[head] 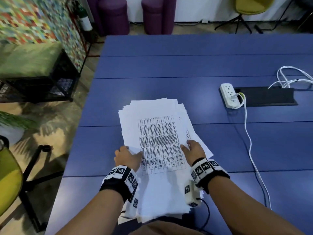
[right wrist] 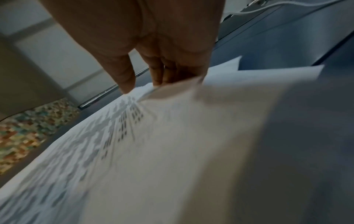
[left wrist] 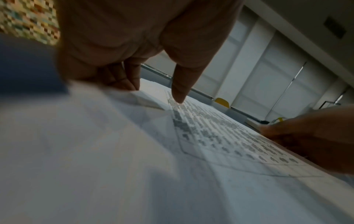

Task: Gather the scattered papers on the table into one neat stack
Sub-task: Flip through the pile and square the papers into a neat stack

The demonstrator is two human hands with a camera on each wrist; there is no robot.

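The blue plank table (head: pixel 186 65), matte with long seams, carries a loose, fanned stack of white papers (head: pixel 157 112) at its near edge, at 6 o'clock; the top sheet bears a printed grid table. At 2 o'clock from the stack lies a white rectangular power strip (head: pixel 227 94) with a thin white cable (head: pixel 250 143) trailing toward 5 o'clock. The left hand (head: pixel 127 156) grips the stack's left edge, thumb on top; the right hand (head: pixel 194 150) grips its right edge likewise.
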